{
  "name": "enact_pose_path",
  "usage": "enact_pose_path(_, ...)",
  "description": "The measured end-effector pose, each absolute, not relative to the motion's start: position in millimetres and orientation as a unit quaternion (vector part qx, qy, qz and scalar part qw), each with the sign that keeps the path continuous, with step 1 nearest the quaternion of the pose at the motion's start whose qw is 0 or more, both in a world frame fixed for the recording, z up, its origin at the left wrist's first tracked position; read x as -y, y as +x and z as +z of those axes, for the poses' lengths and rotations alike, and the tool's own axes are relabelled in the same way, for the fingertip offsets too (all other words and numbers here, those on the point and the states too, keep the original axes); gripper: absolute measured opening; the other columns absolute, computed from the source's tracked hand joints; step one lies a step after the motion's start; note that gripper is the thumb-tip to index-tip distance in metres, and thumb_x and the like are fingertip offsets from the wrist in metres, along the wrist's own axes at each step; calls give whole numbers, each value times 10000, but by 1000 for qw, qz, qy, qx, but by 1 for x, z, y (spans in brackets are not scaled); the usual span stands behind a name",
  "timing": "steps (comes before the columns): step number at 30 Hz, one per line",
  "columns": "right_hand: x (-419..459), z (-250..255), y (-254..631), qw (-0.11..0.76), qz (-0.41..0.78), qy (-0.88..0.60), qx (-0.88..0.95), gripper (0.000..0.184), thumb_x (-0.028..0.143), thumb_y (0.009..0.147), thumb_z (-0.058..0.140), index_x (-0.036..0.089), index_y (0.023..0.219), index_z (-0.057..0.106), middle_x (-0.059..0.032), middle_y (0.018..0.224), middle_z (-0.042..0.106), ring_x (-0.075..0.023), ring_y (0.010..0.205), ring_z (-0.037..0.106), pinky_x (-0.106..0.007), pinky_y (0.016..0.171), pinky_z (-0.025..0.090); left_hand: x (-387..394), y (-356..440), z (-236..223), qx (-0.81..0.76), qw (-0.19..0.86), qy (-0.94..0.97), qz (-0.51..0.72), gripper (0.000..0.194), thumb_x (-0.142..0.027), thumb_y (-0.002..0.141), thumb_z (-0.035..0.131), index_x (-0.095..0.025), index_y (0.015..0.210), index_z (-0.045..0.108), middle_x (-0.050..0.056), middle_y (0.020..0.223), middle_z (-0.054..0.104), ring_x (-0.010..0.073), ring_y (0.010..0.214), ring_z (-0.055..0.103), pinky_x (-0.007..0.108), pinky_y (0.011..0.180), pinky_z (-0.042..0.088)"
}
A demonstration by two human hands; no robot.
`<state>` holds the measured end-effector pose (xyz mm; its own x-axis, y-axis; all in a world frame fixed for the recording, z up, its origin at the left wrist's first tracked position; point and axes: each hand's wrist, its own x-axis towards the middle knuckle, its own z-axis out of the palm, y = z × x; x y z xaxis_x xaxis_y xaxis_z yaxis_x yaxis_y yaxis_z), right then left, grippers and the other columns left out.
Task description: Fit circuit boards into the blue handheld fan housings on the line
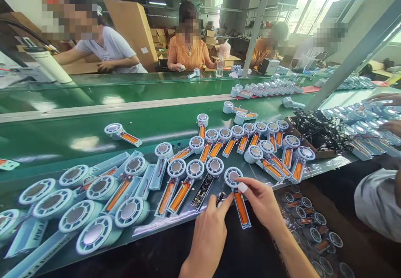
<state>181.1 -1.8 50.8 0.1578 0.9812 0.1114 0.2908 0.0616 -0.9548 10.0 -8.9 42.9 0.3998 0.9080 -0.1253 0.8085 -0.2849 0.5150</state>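
Note:
My right hand [263, 203] grips a light-blue handheld fan housing [233, 177] where its round head meets the handle. The handle has an orange inside [241, 209] and points toward me over the table edge. Close by on the left, my left hand [208, 228] has its fingers closed round a small black circuit board [221, 197]; most of the board is hidden by the fingers. Beside that hand, another fan housing [214, 166] lies with a black circuit board [203, 191] in its handle.
Several fan housings [176, 168] cover the bench, with more heaped at the left [95, 233]. A box of black circuit boards [322, 132] stands at the right. Behind runs a green conveyor belt [78, 123]. Co-workers sit across; a co-worker's sleeve [377, 203] is at right.

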Motion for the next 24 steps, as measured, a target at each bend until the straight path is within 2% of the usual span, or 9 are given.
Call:
enact_pose_path(3, 8, 54, 175, 433, 316, -564, 628, 230, 345, 950, 589, 244, 1027, 781, -59, 1007, 750, -206, 938, 690, -309, 843, 545, 9, 5, 40, -513, 271, 806, 117, 782, 71, 856, 309, -411, 1439, 508, 90, 1121, 639, 245, 898, 728, 378, 753, 597)
enact_pose_path(7, 11, 55, 172, 403, 298, -593, 630, 226, 298, 936, 610, 231, 1109, 738, -41, 928, 759, -185, 822, 693, -286, 749, 561, 10, 3, 30, -482, 349, 756, 273, 508, -53, 935, 316, -237, 1320, 592, 106, 1127, 687, 238, 1010, 712, 379, 862, 586)
enact_pose_path(9, 11, 56, 172, 388, 277, -599, 643, 178, 256, 931, 605, 225, 1040, 742, -39, 908, 753, -182, 806, 690, -281, 725, 559, 11, 4, 27, -487, 379, 712, 335, 375, -141, 969, 327, -202, 1201, 615, 115, 1127, 707, 242, 1041, 699, 384, 890, 571)
enact_pose_path(11, 11, 58, 172, 365, 251, -587, 678, 178, 187, 929, 578, 227, 981, 743, -44, 938, 746, -187, 853, 689, -288, 750, 556, 12, 7, 28, -499, 416, 673, 354, 308, -199, 979, 335, -207, 1089, 622, 100, 1034, 727, 245, 983, 703, 388, 865, 563)
enact_pose_path(13, 10, 61, 172, 343, 220, -573, 711, 205, 133, 920, 556, 228, 970, 731, -48, 953, 736, -192, 877, 679, -302, 768, 554, 13, 9, 31, -512, 454, 638, 355, 279, -237, 976, 343, -214, 1016, 618, 57, 817, 703, 247, 873, 703, 384, 819, 554)
enact_pose_path(15, 9, 63, 172, 322, 192, -561, 738, 211, 110, 923, 546, 226, 976, 714, -53, 953, 724, -198, 876, 666, -317, 772, 551, 13, 11, 33, -525, 482, 605, 354, 272, -273, 973, 352, -215, 995, 617, 0, 625, 606, 234, 716, 673, 366, 758, 541)
enact_pose_path(19, 9, 64, 175, 303, 172, -524, 777, 227, 95, 948, 528, 228, 1029, 694, -61, 976, 703, -209, 894, 645, -335, 783, 546, 10, 12, 38, -530, 530, 563, 349, 325, -396, 991, 387, -209, 1016, 652, -54, 523, 506, 172, 485, 527, 301, 607, 483)
enact_pose_path(22, 10, 62, 177, 305, 179, -505, 787, 226, 105, 973, 511, 229, 1052, 683, -60, 985, 703, -203, 893, 638, -336, 786, 539, 6, 12, 42, -522, 545, 563, 338, 363, -466, 986, 439, -208, 1016, 694, -55, 495, 489, 185, 553, 576, 285, 620, 480)
enact_pose_path(24, 11, 62, 178, 309, 184, -505, 785, 231, 101, 979, 497, 227, 1057, 674, -62, 994, 713, -202, 900, 641, -340, 797, 536, 4, 12, 45, -517, 533, 577, 340, 329, -444, 978, 476, -211, 1021, 705, -24, 577, 584, 205, 697, 645, 290, 696, 501)
